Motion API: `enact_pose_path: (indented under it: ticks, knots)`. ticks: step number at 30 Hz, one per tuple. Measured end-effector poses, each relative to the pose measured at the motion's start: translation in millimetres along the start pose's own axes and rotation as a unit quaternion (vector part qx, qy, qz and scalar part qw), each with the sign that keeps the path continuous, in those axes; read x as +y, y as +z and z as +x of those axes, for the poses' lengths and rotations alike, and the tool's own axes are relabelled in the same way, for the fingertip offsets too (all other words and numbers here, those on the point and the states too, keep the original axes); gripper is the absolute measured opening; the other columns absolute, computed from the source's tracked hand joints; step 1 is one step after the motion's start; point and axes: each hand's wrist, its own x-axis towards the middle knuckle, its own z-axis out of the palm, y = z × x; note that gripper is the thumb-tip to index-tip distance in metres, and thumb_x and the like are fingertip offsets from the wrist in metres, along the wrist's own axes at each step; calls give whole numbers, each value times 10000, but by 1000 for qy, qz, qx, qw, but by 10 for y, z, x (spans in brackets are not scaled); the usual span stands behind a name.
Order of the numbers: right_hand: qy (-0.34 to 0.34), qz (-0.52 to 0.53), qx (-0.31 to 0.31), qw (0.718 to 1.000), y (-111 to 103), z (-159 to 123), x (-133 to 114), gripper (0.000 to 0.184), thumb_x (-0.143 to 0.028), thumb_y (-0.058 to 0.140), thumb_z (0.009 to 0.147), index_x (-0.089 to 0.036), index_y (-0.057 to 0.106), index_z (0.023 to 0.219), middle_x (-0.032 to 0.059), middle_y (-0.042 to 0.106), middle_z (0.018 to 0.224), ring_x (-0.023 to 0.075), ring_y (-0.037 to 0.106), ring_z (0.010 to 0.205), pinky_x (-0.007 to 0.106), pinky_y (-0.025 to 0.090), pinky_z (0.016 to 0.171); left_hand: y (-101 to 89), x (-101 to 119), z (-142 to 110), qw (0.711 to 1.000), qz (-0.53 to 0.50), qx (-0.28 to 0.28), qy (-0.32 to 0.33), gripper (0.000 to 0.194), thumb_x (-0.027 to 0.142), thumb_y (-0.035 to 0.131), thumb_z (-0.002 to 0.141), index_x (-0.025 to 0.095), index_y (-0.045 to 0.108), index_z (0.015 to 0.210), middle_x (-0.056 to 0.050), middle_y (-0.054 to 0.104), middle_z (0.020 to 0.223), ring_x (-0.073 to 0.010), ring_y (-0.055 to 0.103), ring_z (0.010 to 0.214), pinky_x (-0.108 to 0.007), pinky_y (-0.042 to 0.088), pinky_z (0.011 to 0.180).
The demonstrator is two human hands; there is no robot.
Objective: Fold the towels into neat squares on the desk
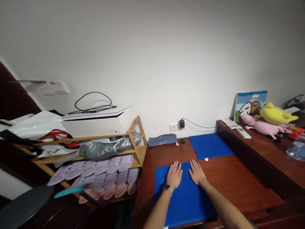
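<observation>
On the wooden desk (240, 181) a blue cloth (182, 203) is spread out in front of me. My left hand (174, 175) lies flat on its upper left part, fingers stretched out, with a watch (167, 188) on the wrist. Flat near the upper right corner rests my right hand (197, 172), its fingers extended too. Neither hand grips anything. A second blue cloth (211, 145) with a small white tag (206, 159) lies farther back, beyond my right hand. Against the wall is a grey-blue fabric pouch (162, 140).
Left of the desk stands a wooden rack (140, 152) with several slippers (114, 163) and a white box (95, 125). A black charger (182, 123) is plugged into the wall. On the raised ledge to the right are a remote (243, 133), plush toys (277, 114) and a plastic bottle (297, 149).
</observation>
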Motion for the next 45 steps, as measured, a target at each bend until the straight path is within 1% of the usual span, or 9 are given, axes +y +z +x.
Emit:
enact_pose_path:
  ticks: [6, 15, 19, 23, 27, 31, 34, 38, 45]
  knots:
    - [-6, -16, -8, 1000, 105, 25, 62, 688, -393, 193, 1032, -83, 254, 1643, 109, 191, 1726, 241, 90, 1609, 431, 85, 1298, 391, 568, 264, 999, -33, -17, -10, 634, 465, 151, 1079, 213, 330, 1632, -80, 348, 1690, -244, 258, 1582, -493, 217, 1300]
    - [27, -7, 2, 1000, 26, -41, 12, 704, -487, 172, 1059, -119, 212, 1658, 110, 132, 1741, 263, 53, 1611, 427, 48, 1297, -14, -716, -245, 985, 70, -5, -158, 696, 534, 181, 1066, 148, 334, 1625, -126, 341, 1681, -269, 272, 1576, -498, 245, 1281]
    - [33, -14, -15, 999, -65, -12, -23, 698, -482, 195, 1059, -127, 204, 1660, 116, 119, 1741, 256, 55, 1611, 443, 54, 1294, -186, -934, -332, 986, 68, -17, -150, 660, 489, 210, 1071, 160, 309, 1634, -115, 363, 1672, -252, 304, 1564, -476, 260, 1279]
    - [25, -2, -23, 999, -194, -135, -56, 704, -486, 175, 1065, -108, 190, 1658, 109, 117, 1738, 233, 63, 1610, 434, 80, 1299, -276, -638, -370, 990, 67, 28, -125, 628, 442, 226, 1080, 165, 296, 1639, -106, 383, 1668, -251, 305, 1564, -471, 255, 1286]
    - [-15, 21, 63, 998, -55, -583, -64, 710, -496, 89, 1075, -100, 185, 1657, 82, 120, 1734, 195, 68, 1608, 413, 82, 1310, -145, 22, -582, 995, 33, 98, -9, 591, 406, 216, 1096, 214, 229, 1655, -59, 329, 1697, -223, 286, 1571, -467, 286, 1284]
    - [-47, 24, 37, 998, 157, -1001, -88, 711, -518, 142, 1070, -114, 249, 1645, 91, 184, 1715, 226, 130, 1602, 448, 142, 1306, 96, 614, -794, 998, 0, 53, 24, 590, 461, 234, 1094, 252, 270, 1644, -37, 334, 1696, -226, 288, 1571, -475, 295, 1282]
    - [-51, 18, 5, 999, 158, -1095, -119, 712, -498, 160, 1067, -82, 259, 1635, 105, 200, 1708, 241, 139, 1600, 454, 148, 1306, 160, 736, -857, 1000, -8, 15, 20, 592, 483, 214, 1092, 259, 311, 1632, -42, 370, 1680, -228, 309, 1563, -491, 293, 1280]
    - [-41, 20, 10, 999, 83, -1081, -144, 724, -521, 129, 1068, -89, 248, 1637, 87, 184, 1711, 227, 130, 1602, 443, 140, 1309, 104, 440, -1001, 1000, 14, 5, 0, 608, 502, 221, 1087, 249, 308, 1633, -50, 349, 1685, -234, 312, 1562, -494, 296, 1276]
    - [-31, 10, 1, 999, 3, -1091, -159, 717, -520, 144, 1072, -92, 249, 1638, 88, 202, 1711, 231, 144, 1600, 428, 135, 1311, -3, -535, -1625, 983, 81, 67, -152, 649, 472, 254, 1065, 150, 337, 1622, -129, 419, 1640, -286, 378, 1530, -525, 330, 1247]
